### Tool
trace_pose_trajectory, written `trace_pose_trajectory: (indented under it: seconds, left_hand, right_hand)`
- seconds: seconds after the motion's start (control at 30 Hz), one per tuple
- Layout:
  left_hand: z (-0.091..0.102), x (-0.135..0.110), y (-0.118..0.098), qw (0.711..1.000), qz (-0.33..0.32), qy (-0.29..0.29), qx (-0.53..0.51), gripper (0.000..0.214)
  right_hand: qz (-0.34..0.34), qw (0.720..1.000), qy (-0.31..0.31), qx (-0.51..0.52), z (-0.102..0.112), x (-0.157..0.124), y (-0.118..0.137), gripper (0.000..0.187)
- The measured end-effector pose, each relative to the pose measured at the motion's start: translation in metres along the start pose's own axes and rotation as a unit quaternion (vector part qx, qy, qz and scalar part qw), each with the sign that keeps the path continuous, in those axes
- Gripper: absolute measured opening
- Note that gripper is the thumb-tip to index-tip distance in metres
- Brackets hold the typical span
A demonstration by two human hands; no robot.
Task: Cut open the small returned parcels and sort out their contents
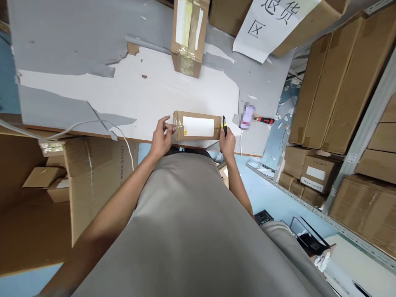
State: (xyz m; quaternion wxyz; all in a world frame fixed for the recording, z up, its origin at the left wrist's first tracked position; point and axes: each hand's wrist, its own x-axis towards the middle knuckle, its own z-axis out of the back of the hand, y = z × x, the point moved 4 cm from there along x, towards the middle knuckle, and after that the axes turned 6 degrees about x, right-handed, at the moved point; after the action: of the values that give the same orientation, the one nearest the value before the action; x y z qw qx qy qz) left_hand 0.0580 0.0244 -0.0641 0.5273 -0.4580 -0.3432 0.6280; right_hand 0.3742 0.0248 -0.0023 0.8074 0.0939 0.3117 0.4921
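Left hand: fingers loosely curled at the taped left end of the cardboard box; whether pinching, cannot tell. Box on the desk, just inside its near edge, between the hands, long axis left-right, roughly along that edge. Label print illegible. Right hand at the box's right end, closed around a box cutter; its palm side and cutting edge indistinct. Farther right, lilac object pixelated.
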Motion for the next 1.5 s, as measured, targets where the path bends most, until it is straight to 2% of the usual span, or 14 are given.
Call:
trace_pose_trajectory:
  seconds: [0.1,0.23,0.33,0.4,0.57,0.7,0.87,1.2,1.37,1.5]
  left_hand:
    - [-0.008,0.009,0.004,1.0,-0.004,0.029,0.004,0.063]
    - [-0.006,0.015,-0.008,0.998,-0.03,0.043,0.037,0.063]
    - [-0.004,0.022,-0.011,0.996,-0.039,0.057,0.063,0.049]
    - [-0.003,0.027,-0.009,0.994,-0.04,0.065,0.075,0.044]
    - [-0.001,0.037,-0.003,0.991,-0.046,0.084,0.091,0.04]
    - [-0.002,0.039,0.001,0.992,-0.043,0.093,0.08,0.04]
    - [-0.005,0.038,0.007,0.993,-0.026,0.088,0.069,0.038]
    - [-0.005,0.034,0.009,0.997,-0.009,0.068,0.028,0.038]
    - [-0.004,0.034,0.01,0.998,0.001,0.058,0.036,0.038]
    - [-0.004,0.032,0.01,0.998,0.001,0.052,0.044,0.042]
  right_hand:
    - [-0.008,0.999,0.02,-0.033,0.004,0.0,0.003,0.042]
    - [0.03,0.999,0.011,-0.043,0.015,-0.006,0.015,0.053]
    - [0.089,0.994,0.023,-0.058,0.024,-0.016,0.038,0.055]
    - [0.134,0.985,0.07,-0.089,0.022,-0.023,0.063,0.053]
    - [0.193,0.929,0.199,-0.245,0.0,-0.032,0.127,0.052]
    - [0.234,0.878,0.244,-0.338,-0.018,-0.026,0.153,0.051]
    - [0.256,0.845,0.267,-0.386,-0.026,-0.02,0.16,0.046]
    - [0.257,0.846,0.267,-0.383,-0.032,-0.033,0.178,0.046]
    - [0.238,0.853,0.25,-0.392,-0.021,-0.029,0.156,0.043]
    - [0.169,0.857,0.245,-0.421,0.013,-0.022,0.111,0.051]
